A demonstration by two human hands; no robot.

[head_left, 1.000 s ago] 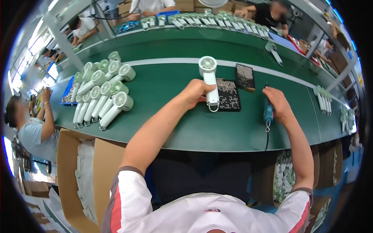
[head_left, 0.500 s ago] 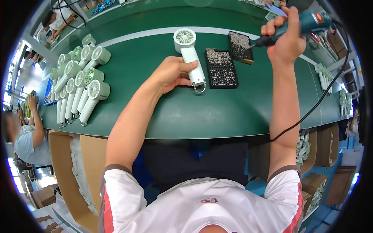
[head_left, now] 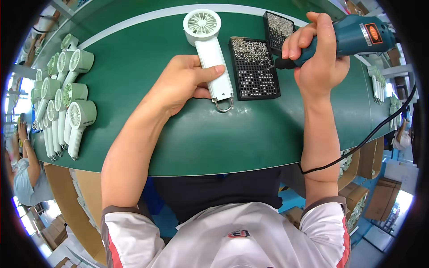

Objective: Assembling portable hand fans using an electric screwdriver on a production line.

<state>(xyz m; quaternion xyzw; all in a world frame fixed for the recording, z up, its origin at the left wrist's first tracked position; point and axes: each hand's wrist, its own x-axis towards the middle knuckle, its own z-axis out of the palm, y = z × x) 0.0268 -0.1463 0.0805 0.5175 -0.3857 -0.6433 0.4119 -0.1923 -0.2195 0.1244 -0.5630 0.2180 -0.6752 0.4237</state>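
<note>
Fan (head_left: pixel 211 56) of white plastic, with a round slatted head and a long straight handle, is held above the surface's middle at 12 o'clock in the view. Its head is pointed between 11 and 12, and its metal wire loop (head_left: pixel 232 107) is turned between 5 and 6. The handle is clasped in the grip of the bare left hand (head_left: pixel 181 82), with the thumb laid across the upper face and the other fingers bent against the 9 o'clock side, partly hidden.

Just beside the fan, at its 3 o'clock side, a black rectangular tray with a grid of holes (head_left: pixel 259 97) is set. Small silvery screws (head_left: pixel 250 48) are heaped over its 12 o'clock half, and bright metal dots are seen in the grid nearer 6. By the right hand (head_left: pixel 319 58), at 2 o'clock, a teal power screwdriver with a black nose (head_left: pixel 355 33) is firmly gripped; its thin bit is directed between 8 and 9, over the tray's 3 o'clock edge. Whether a screw is touched by the tip cannot be told. A black cable (head_left: pixel 357 150) is curved down to the right forearm.

At 1 o'clock, a second black tray (head_left: pixel 268 35), filled with small metal pieces, is partly covered by the right hand. The trays are carried by a smooth green surface (head_left: pixel 223 138). Near 10 o'clock, pale greenish-white fans (head_left: pixel 67 94) are clustered; between 2 and 3, more pale fans (head_left: pixel 377 85) are laid. At 8, a brown cardboard box (head_left: pixel 67 201) is placed below the surface's edge.
</note>
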